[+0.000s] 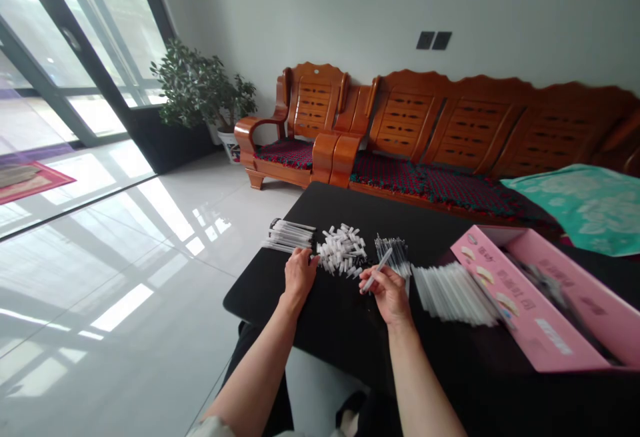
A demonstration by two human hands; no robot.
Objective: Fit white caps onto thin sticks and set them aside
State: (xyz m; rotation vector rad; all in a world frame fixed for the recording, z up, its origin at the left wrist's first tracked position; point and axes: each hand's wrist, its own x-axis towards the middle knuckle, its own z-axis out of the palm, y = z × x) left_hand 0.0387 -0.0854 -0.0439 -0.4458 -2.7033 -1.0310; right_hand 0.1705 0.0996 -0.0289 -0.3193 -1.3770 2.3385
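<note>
My right hand [387, 290] is closed around a slim white pen barrel [379, 269] that sticks up and to the right. My left hand [300, 272] rests on the black table [340, 317] with fingers curled at the edge of a heap of small white caps [343, 250]; whether it grips one is hidden. To the left of that heap sits a stack of assembled pens [290, 234]. Right of it lie a bunch of thin refills [393, 250] and a wide row of clear barrels [453, 294].
An open pink cardboard box [540, 304] sits at the table's right. Behind stand a wooden armchair [300, 124] and long wooden bench [475, 137] with a teal cloth [585, 207]. A potted plant [205, 94] stands by the glass doors; glossy tiled floor [125, 277] lies left.
</note>
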